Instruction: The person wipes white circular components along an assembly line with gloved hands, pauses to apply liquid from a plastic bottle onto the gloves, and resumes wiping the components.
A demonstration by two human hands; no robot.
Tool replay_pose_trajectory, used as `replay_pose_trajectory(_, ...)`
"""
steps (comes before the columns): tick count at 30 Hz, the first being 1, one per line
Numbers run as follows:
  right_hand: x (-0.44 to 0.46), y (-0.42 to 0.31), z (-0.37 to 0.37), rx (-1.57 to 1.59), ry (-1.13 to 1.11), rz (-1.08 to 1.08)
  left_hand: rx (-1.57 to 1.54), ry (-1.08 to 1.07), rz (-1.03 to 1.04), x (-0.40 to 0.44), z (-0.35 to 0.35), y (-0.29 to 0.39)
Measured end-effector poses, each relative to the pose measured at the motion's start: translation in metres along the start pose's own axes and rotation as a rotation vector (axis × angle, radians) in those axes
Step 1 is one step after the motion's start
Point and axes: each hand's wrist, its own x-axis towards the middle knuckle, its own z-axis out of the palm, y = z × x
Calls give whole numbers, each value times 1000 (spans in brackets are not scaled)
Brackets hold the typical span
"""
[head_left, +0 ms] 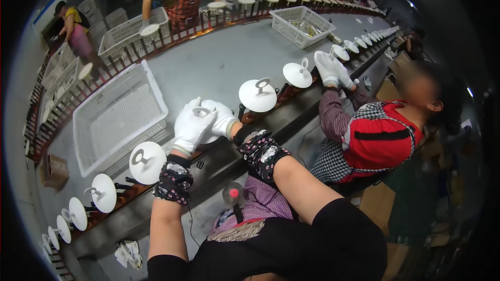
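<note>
My left hand [190, 129] and my right hand [223, 117], both in white gloves, come together over a white disc [209, 137] on the conveyor line. A small white ring [200, 111] shows at my left fingers, and the gloves cover most of the disc. Both hands look closed on this ringed piece; the exact grip of the fingertips is hidden. To the right stands another white disc with an upright ring [257, 97]. On the left, a similar ringed disc [148, 163] sits tilted on its holder.
An open white plastic crate [122, 109] lies beyond my left hand. Farther off, a second crate [302, 27] holds small parts. A co-worker [372, 132] on my right works with gloved hands at the same line. More discs follow the curved conveyor, with other people behind it.
</note>
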Motion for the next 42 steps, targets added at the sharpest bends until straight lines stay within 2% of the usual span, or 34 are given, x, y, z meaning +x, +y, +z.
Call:
replay_pose_trajectory(3, -10, -27, -24, 211, 117, 42, 8, 150, 99, -18, 4, -2)
replay_pose_trajectory(4, -21, -33, -28, 223, 156, 64, 9, 265, 137, -28, 14, -7)
replay_pose_trajectory(5, -35, -45, -37, 189, 200, -4, 20, 346, 143, -40, 16, 1)
replay_pose_trajectory(7, -57, -54, -31, 47, 368, -110, 108, 348, 154, -60, 13, 23)
replay_pose_trajectory(9, -91, -42, -14, 19, 439, -90, 192, 307, 66, -78, 17, 56)
replay_pose_trajectory(10, -106, -37, -11, 4, 292, -90, 234, 284, 23, -89, 20, 65)
replay_pose_trajectory(13, -137, -36, -45, -254, 162, -65, 170, 214, 160, -130, 61, 62)
replay_pose_trajectory(14, -138, -18, -50, -277, 219, 18, 25, 147, 189, -132, 72, 69)
replay_pose_trajectory(15, -143, 3, -39, -426, 389, 151, -122, 81, 217, -131, 82, 79)
replay_pose_trajectory(16, -135, 17, -50, -294, 537, 223, -56, 70, 268, -119, 88, 89)
replay_pose_trajectory(17, -122, 35, -62, -157, 684, 293, -28, 81, 236, -106, 94, 98)
replay_pose_trajectory(20, -88, 63, -81, -475, 336, 447, 17, 113, 139, -47, 105, 115)
replay_pose_trajectory(21, -83, 78, -81, -407, 351, 364, -2, 75, 98, -23, 113, 109)
replay_pose_trajectory(23, -73, 92, -91, -277, 333, 237, 113, 183, 131, 18, 135, 91)
replay_pose_trajectory(25, -65, 108, -99, -88, 422, 122, 55, -107, 5, 61, 106, 127)
replay_pose_trajectory(26, -49, 116, -100, -103, 210, 122, 53, -177, -28, 76, 106, 122)
replay_pose_trajectory(27, -37, 125, -102, -109, -5, 120, 14, -26, 31, 79, 125, 100)
replay_pose_trajectory(29, -35, 116, -129, -80, -70, 139, -56, -45, -69, 81, 133, 96)
replay_pose_trajectory(32, -28, 111, -141, -28, -200, 103, 16, 108, 24, 72, 143, 79)
replay_pose_trajectory(33, -37, 113, -134, -16, -82, 62, -29, 133, 23, 66, 145, 81)
replay_pose_trajectory(36, -72, 120, -131, -11, 282, -50, 87, 284, 127, 42, 150, 114)
replay_pose_trajectory(37, -86, 124, -128, -14, 335, -32, 128, 357, 175, 32, 154, 129)
replay_pose_trajectory(40, -141, 121, -124, -62, 351, -61, 213, 271, 78, -7, 166, 171)
replay_pose_trajectory(41, -155, 120, -134, -108, 283, -82, 266, 268, 66, -25, 184, 170)
replay_pose_trajectory(42, -165, 125, -141, -166, 275, -71, 198, 261, 143, -44, 200, 167)
